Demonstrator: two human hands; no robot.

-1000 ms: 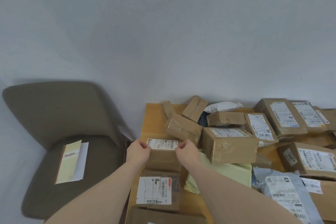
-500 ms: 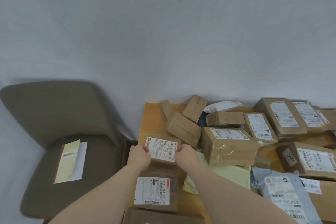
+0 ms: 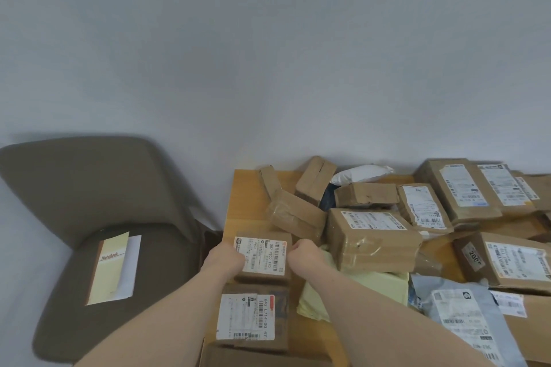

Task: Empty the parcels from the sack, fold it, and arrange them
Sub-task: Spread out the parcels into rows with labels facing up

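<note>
Now the small parcel (image 3: 262,258), tilted up a moment earlier, was laid label-up at the desk (image 3: 243,202) left edge, gripped by left hand (image 3: 224,258) and right hand (image 3: 304,256) fingers; arranging was judged underway.

body: two forearms seen, bare to the frame's lower edge | left hand (image 3: 227,258): bare, nothing worn | right hand (image 3: 304,256): bare, nothing worn
</note>
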